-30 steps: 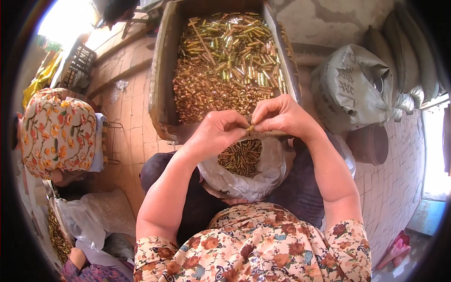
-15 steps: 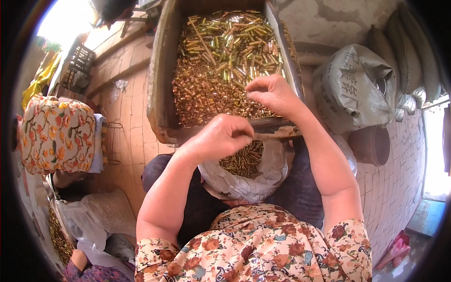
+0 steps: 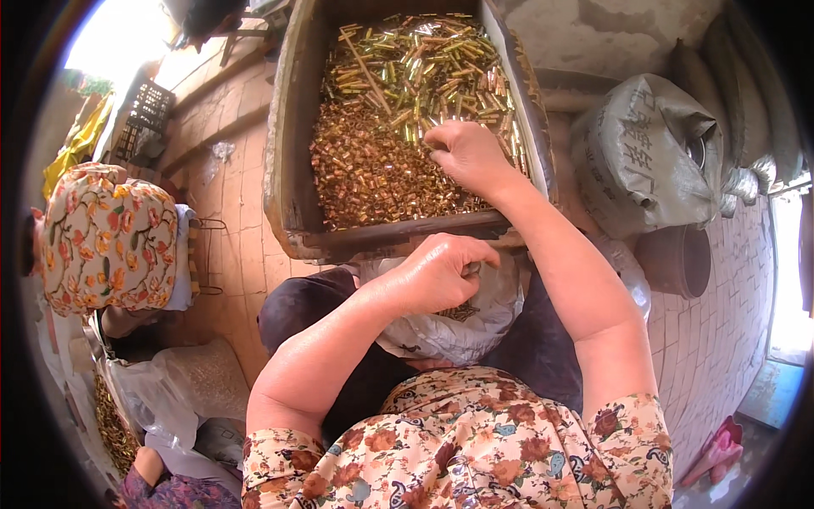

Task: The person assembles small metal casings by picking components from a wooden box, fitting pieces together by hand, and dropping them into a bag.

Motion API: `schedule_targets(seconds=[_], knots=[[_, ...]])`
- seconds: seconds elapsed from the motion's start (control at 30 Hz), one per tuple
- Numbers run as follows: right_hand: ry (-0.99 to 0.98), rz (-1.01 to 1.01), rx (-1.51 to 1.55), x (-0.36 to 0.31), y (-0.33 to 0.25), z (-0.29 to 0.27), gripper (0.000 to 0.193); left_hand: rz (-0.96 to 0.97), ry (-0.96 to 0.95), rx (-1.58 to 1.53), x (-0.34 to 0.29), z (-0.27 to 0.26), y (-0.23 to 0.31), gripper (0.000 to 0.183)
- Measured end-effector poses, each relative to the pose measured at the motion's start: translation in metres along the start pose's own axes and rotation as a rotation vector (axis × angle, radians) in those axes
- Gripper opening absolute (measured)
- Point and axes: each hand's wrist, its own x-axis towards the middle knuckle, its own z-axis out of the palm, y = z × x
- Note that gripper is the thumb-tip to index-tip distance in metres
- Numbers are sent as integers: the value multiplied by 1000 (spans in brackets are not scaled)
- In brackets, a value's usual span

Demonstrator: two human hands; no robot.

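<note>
Right hand [image 3: 471,159] is over the trough [image 3: 295,127], fingertips pinched nearly together at short brass-coloured pieces [image 3: 365,161]; cannot tell if any is held. Left hand [image 3: 441,273] hangs loosely curled above the white plastic bag [image 3: 492,318]; contents unclear. Longer metal tubes [image 3: 407,68] lie farther up the trough. Step, judged: picking; next calls for a fine pinch.

Long, shiny gold tubes [image 3: 424,66] lie every which way at the far end of the box [image 3: 297,136]; short coppery pieces [image 3: 365,165] sit heaped nearer.
</note>
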Motion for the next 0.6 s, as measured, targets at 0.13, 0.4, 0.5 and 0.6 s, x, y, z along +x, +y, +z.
schedule_targets(seconds=[0.13, 0.4, 0.5, 0.6], knots=[[-2, -4, -9, 0, 1, 0, 23, 24, -34, 60, 0, 3, 7, 35], [48, 46, 24, -6, -3, -8, 27, 67, -86, 164, -5, 2, 3, 34], [48, 174, 277, -10, -4, -14, 29, 26, -59, 192, -5, 1, 3, 32], [9, 248, 494, -13, -4, -21, 29, 70, -14, 173, -5, 3, 0, 32]])
